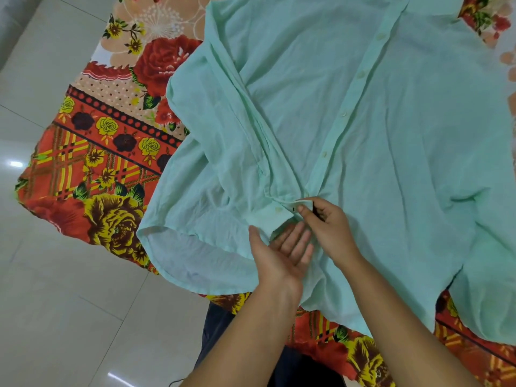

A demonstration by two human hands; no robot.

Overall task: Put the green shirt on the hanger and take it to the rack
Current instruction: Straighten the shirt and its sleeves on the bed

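Green shirt (363,135) lies spread flat and buttoned on a floral sheet (106,152), covering most of its middle. Toward the sheet's near edge, the person's right hand (329,230) pinches a fold of the shirt between thumb and fingertips, while the left hand (279,255) waits beside it, palm up with fingers straight. No hanger or rack is in view, so hanging and carrying both appear not yet done.

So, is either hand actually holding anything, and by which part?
The right hand pinches the green shirt by a fabric edge at the near end of its button strip; the left hand lies open beside it.
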